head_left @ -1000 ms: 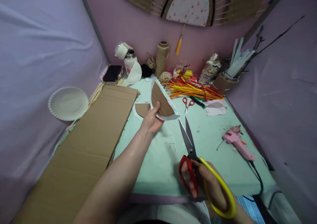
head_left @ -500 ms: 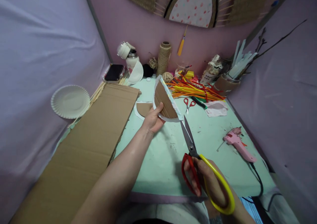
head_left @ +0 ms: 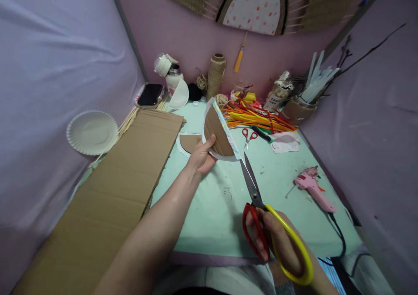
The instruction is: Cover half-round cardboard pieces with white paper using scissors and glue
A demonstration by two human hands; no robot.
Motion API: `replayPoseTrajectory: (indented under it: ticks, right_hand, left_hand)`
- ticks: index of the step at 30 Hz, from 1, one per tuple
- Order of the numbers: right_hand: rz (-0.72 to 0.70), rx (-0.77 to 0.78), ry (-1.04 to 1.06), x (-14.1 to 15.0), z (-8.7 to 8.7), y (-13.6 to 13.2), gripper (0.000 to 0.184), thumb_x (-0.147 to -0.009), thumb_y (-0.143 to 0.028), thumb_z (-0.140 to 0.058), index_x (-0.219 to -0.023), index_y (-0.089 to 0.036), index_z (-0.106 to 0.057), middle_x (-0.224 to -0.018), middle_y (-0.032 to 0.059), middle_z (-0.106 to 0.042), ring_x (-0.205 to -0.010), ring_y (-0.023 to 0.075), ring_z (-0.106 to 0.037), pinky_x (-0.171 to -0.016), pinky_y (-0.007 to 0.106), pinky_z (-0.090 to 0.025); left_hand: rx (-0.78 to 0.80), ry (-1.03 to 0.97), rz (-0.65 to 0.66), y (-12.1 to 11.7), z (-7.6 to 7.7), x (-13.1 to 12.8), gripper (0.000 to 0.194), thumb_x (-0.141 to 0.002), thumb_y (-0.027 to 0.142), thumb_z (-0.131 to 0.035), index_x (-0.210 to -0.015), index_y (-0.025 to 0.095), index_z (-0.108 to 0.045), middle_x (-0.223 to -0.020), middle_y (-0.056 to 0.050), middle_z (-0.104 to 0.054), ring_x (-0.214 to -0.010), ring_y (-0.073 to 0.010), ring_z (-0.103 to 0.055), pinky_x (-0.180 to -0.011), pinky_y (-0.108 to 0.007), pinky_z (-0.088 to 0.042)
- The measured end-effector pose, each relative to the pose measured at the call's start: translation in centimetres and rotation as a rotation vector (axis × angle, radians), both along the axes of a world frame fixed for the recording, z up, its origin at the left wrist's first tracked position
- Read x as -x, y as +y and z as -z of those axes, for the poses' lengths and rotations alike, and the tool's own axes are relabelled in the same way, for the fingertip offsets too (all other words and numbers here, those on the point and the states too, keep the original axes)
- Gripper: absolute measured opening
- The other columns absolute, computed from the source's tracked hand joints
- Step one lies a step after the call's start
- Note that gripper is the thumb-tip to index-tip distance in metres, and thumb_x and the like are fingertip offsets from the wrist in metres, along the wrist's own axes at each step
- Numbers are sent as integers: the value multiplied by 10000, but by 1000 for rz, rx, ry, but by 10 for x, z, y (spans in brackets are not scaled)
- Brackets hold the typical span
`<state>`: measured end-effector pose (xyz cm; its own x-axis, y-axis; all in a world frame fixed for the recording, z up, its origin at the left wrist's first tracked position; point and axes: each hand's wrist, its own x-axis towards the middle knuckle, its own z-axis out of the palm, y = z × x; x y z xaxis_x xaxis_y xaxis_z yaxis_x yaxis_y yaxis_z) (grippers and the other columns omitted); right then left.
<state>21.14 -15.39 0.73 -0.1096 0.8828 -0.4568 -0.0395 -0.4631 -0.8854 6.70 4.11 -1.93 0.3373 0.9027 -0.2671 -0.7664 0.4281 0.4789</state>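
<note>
Between the thumb and fingers of my left hand (head_left: 204, 155) is a half-round cardboard piece (head_left: 218, 132), its edges bordered with white paper or cloth. It is tilted up above the table. My right hand (head_left: 277, 229) grips scissors (head_left: 255, 195) with one red and one yellow handle. Their blades are slightly apart, with the tips close to the lower right corner of the cardboard piece; I cannot tell whether they touch it. A second half-round cardboard piece (head_left: 189, 143) with a white border lies on the table, partly behind my left hand.
A large cardboard sheet (head_left: 130, 169) covers the left side, beside a paper plate (head_left: 92, 132). Small red scissors (head_left: 248, 136), orange and yellow strips (head_left: 254, 117) and a twine spool (head_left: 216, 77) are at the back. A pink glue gun (head_left: 315, 189) with a cord lies right.
The scissors in my right hand have shifted slightly right and down, away from the cardboard piece's corner. My left hand and the piece stay almost still.
</note>
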Motion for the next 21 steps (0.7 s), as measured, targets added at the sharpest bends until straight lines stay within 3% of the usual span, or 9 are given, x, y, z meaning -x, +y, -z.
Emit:
replayPoseTrajectory:
  ticks: [11, 21]
  right_hand:
    - [10, 28, -163, 2, -10, 3, 697, -732, -857, -430, -742, -174, -569, -421, -45, -428, -328, 84, -362, -358, 223, -286]
    - [19, 1, -118, -1, -6, -2, 627, -780, -797, -461, -723, -181, -559, -413, -51, -413, -331, 80, -336, -349, 217, -273]
  left_hand:
    - [8, -3, -15, 1, -1, 1, 528, -784, 150, -745, -1290, 181, -598, -1097, -82, -756, -1020, -209, -716, -1033, -377, -511]
    - [-33, 10, -42, 2, 0, 3, 519, -757, 163, -771, -1254, 180, -622, -1096, -85, -754, -1067, -224, -697, -1044, -397, -501]
